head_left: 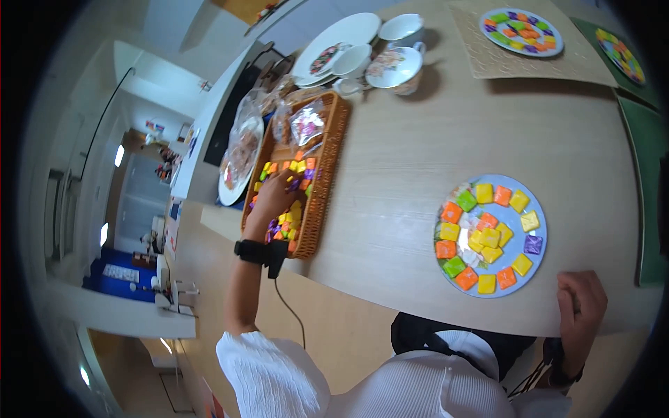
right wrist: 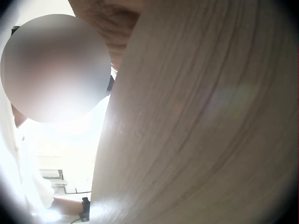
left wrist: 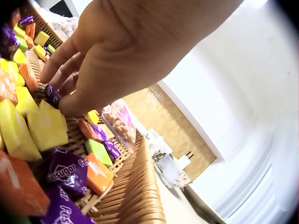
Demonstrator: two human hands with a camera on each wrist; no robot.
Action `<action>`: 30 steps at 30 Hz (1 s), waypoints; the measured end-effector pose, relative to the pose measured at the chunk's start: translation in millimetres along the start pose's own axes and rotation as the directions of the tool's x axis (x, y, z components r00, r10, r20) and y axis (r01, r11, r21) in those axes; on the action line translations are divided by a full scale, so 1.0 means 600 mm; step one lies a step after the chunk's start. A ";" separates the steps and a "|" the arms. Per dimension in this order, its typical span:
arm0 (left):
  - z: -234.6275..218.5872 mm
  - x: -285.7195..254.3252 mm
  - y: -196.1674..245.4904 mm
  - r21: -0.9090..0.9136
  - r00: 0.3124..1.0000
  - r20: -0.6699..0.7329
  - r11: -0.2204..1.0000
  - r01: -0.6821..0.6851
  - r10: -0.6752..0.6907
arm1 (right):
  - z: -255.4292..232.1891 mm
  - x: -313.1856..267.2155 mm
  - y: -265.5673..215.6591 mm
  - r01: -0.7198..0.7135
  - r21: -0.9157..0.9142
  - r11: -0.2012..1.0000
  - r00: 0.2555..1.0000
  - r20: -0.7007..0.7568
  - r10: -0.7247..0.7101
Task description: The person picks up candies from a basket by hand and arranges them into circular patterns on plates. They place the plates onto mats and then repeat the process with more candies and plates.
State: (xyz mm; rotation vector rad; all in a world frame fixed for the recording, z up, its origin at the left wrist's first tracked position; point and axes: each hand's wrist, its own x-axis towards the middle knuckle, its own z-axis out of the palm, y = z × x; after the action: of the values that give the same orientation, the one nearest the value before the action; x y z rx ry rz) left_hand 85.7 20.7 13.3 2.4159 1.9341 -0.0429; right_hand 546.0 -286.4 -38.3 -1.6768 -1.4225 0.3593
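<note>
My left hand (head_left: pixel 277 195) reaches into a wicker basket (head_left: pixel 327 188) of wrapped candies. Between its thumb and fingers, in the left wrist view, it pinches a purple candy (left wrist: pixel 53 96). Yellow candies (left wrist: pixel 46 126) and orange, green and purple ones lie around the fingertips. My right hand (head_left: pixel 582 303) rests at the table's near edge with its fingers loosely curled. Beside it stands a blue plate (head_left: pixel 535 209) with a ring of colored candies along its rim. Several yellow candies (head_left: pixel 490 238) are heaped with orange at the plate's middle.
Farther back, white cups (head_left: pixel 401 70) stand by stacked plates (head_left: pixel 362 31). A plate with bagged food (head_left: pixel 240 153) lies left of the basket. Two more candy plates sit at the far right, one on a beige mat (head_left: pixel 481 63), near a green tray (head_left: pixel 644 188).
</note>
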 end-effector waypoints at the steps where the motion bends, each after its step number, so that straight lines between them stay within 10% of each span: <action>1: -0.002 -0.001 0.004 0.036 1.000 0.015 0.999 0.004 -0.005 | 0.000 0.001 0.003 0.008 -0.007 1.000 1.000 -0.002 -0.008; 6: -0.014 -0.001 -0.004 -0.038 0.997 0.062 0.998 0.043 -0.040 | -0.006 0.007 0.002 0.047 -0.068 0.997 0.999 0.010 -0.046; 9: -0.034 -0.004 0.019 -0.077 0.982 -0.149 0.989 -0.125 0.113 | 0.000 0.011 0.004 0.077 -0.043 0.996 0.997 -0.011 -0.077; 12: -0.068 -0.061 0.220 -0.227 0.956 -0.147 0.932 -0.284 0.255 | 0.000 0.014 0.005 0.103 -0.048 0.993 0.995 -0.012 -0.104; 19: -0.034 -0.095 0.458 -0.359 0.640 0.015 0.602 -0.713 0.768 | -0.004 0.007 0.007 0.103 -0.049 0.993 0.995 -0.012 -0.103; 30: -0.012 -0.077 0.492 -0.347 0.525 0.098 0.523 -0.778 0.846 | -0.008 0.006 0.010 0.111 -0.009 0.994 0.994 0.000 -0.111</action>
State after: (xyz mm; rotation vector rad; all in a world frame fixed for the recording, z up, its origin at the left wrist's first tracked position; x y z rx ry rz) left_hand 363.7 -88.1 28.5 2.6776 0.4760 -0.0531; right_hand 554.8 -284.8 -39.1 -1.5973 -1.5118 0.2912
